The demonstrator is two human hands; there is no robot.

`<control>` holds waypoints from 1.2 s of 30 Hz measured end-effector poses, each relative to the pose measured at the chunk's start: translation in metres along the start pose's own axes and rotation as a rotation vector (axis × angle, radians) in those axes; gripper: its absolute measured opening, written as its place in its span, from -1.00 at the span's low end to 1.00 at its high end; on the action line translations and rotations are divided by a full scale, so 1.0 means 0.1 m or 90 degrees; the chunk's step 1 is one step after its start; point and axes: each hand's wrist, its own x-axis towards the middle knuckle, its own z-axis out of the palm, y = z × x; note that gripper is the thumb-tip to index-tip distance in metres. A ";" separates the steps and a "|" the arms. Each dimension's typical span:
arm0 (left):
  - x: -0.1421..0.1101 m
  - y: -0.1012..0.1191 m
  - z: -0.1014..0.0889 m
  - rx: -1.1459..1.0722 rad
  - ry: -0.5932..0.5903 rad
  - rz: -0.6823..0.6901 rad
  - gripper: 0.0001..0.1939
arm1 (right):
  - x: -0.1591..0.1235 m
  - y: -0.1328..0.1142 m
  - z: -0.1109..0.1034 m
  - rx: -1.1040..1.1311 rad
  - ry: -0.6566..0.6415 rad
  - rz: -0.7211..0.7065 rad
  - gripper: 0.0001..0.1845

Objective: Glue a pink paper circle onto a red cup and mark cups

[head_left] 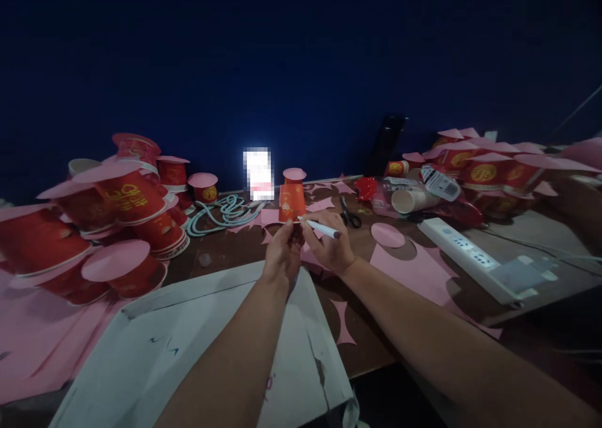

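Over the worktop [230, 251], the left hand [279, 255] grips the red cup [292, 201] low, seemingly to steady it against the marker [324, 229] pinched in the right hand [337, 249].

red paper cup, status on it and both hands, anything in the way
Left hand at lower edge of red paper cup, grip unclear. Right hand holding white pen, tip by that edge. Pink disc atop cup. Black scissors near right hand.
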 end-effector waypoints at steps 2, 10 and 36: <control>0.01 -0.01 -0.01 -0.005 0.000 0.007 -0.89 | 0.01 -0.01 0.00 0.005 -0.009 0.008 -0.86; 0.00 0.00 0.00 -0.013 0.005 0.007 -0.89 | 0.00 -0.02 -0.01 0.002 -0.015 0.003 -0.88; -0.05 0.02 0.02 -0.010 0.006 -0.005 -0.93 | 0.03 -0.02 -0.04 0.043 0.053 0.062 -0.87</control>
